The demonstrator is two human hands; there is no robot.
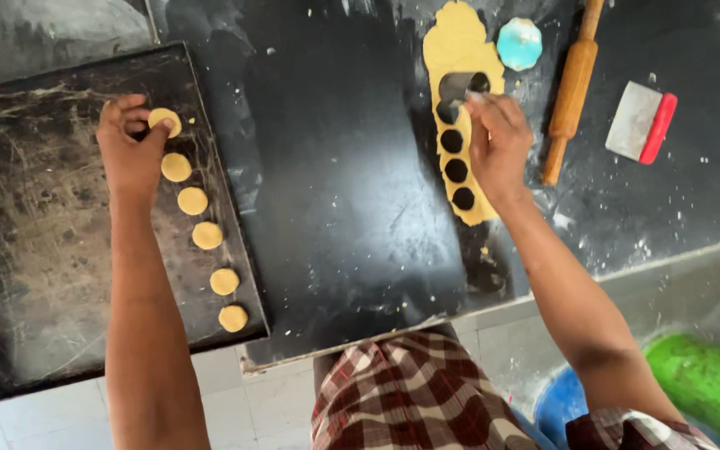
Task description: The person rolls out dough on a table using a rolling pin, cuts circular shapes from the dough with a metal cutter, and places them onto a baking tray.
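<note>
Dough disc (164, 122) pinched by left hand (131, 150) at top of disc row on baking tray (35, 250) | round metal cutter (460, 90) gripped by right hand (500, 142) on rolled dough strip (460, 50) | rolling pin (571, 87) laid just beside.

dough sheet (458, 46) yellow | tray (35, 250) black | scraper handle (658, 127) red

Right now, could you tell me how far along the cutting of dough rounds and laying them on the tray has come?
Done: five yellow dough rounds lie in a column on the dark metal baking tray, and three round holes show in the rolled yellow dough strip. In hand: the left hand sets down a sixth round; the right hand holds the metal ring cutter on the strip. Left: the uncut far end of the strip.
</note>
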